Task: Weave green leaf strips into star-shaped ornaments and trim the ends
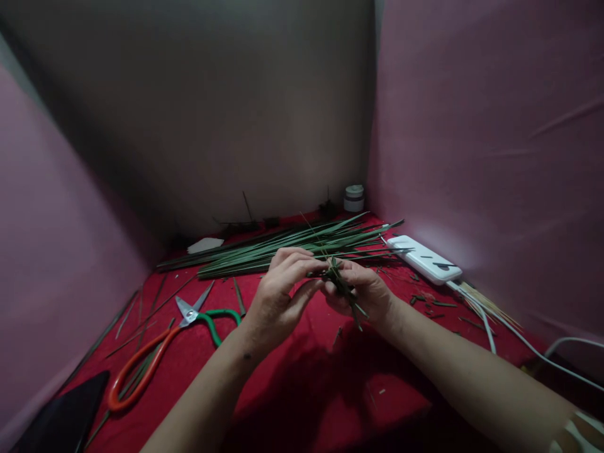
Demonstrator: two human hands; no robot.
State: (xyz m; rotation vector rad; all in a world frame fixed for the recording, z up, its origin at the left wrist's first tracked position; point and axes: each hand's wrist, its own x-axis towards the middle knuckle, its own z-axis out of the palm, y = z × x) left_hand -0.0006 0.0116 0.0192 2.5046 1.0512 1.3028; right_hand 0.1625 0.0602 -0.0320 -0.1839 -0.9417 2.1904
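Observation:
Both hands meet above the middle of the red cloth, around a small piece woven from green leaf strips [340, 283]. My right hand [365, 286] is closed on it, with cut strip ends poking out below toward me. From the left, my left hand [289, 286] pinches the piece's near side with thumb and fingertips. A thin stalk rises from the top of the piece. Behind the hands lies a bundle of long green leaf strips [264, 248]. Scissors [189, 314] with one orange and one green handle lie spread apart to the left.
A white power strip [425, 259] with white cables lies at the right, near thin sticks [491, 303]. Leaf scraps [431, 305] are scattered beside it. A small white jar [353, 197] stands at the back. A dark flat object [66, 415] lies front left. Pink sheets [491, 126] flank the table.

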